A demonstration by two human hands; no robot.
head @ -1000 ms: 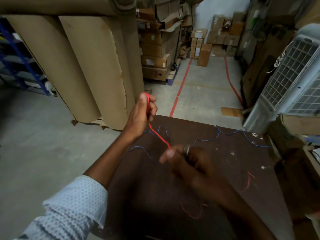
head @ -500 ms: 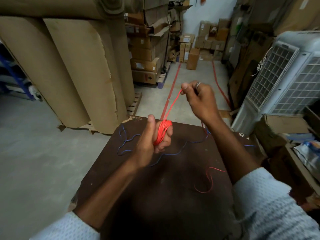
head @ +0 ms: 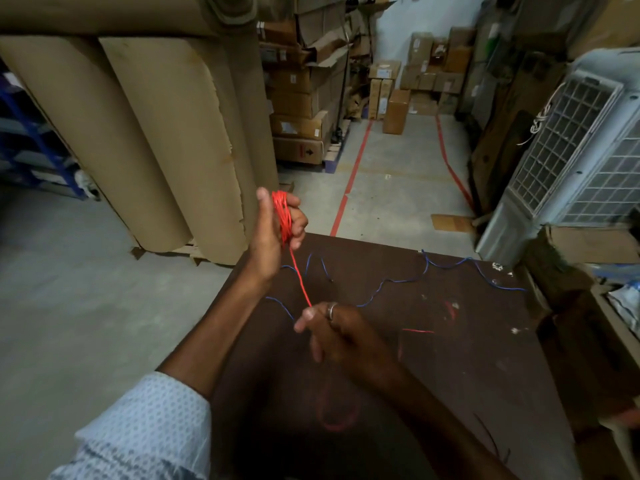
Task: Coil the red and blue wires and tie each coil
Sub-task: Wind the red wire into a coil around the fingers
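Note:
My left hand (head: 273,230) is raised over the far left corner of the dark brown table (head: 450,393), its fingers wrapped in a coil of red wire (head: 282,216). A taut red strand runs from the coil down to my right hand (head: 337,332), which pinches it low over the table. Loose red wire lies blurred on the table near my right forearm. The blue wire (head: 391,282) lies uncoiled in wavy loops across the table's far side, behind both hands.
Tall brown paper rolls (head: 145,140) stand left of the table. A white air cooler (head: 568,154) and cardboard stand at the right. Stacked boxes (head: 301,98) line the aisle with red floor lines beyond.
My right hand has swung from high beyond the table down to a low spot near me, pulling the red strand. My left hand with the coil has lifted and turned.

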